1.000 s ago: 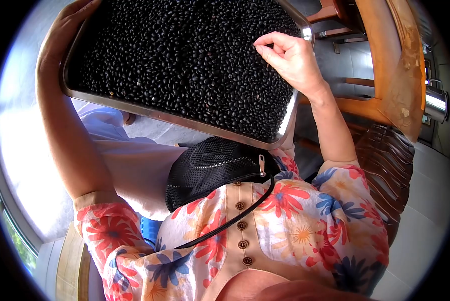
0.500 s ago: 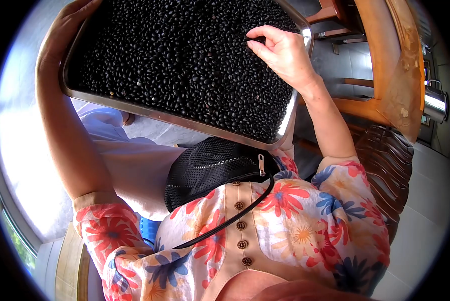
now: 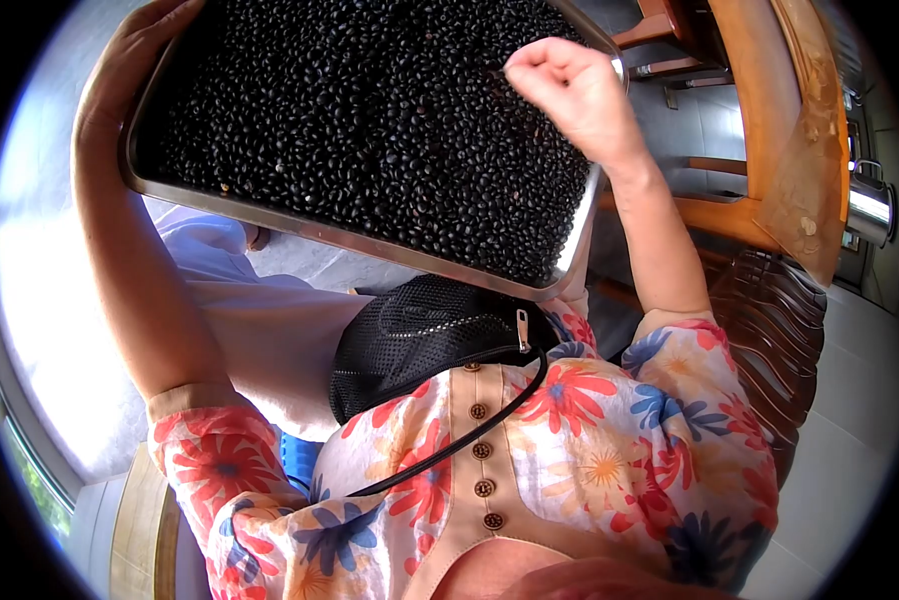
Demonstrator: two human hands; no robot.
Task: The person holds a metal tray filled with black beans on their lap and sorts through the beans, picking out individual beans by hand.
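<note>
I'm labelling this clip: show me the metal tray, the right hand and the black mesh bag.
Metal tray [image 3: 369, 245], head view: near rim.
Right hand [image 3: 581, 98], head view: middle of the hand.
Black mesh bag [image 3: 404, 325], head view: mesh side.

Homelike dining area, wooden table [image 3: 777, 130], slatted chair [image 3: 769, 340]

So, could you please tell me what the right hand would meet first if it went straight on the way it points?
Most likely the black beans in the metal tray, just ahead of the right hand; whether it already touches them is unclear.
</note>
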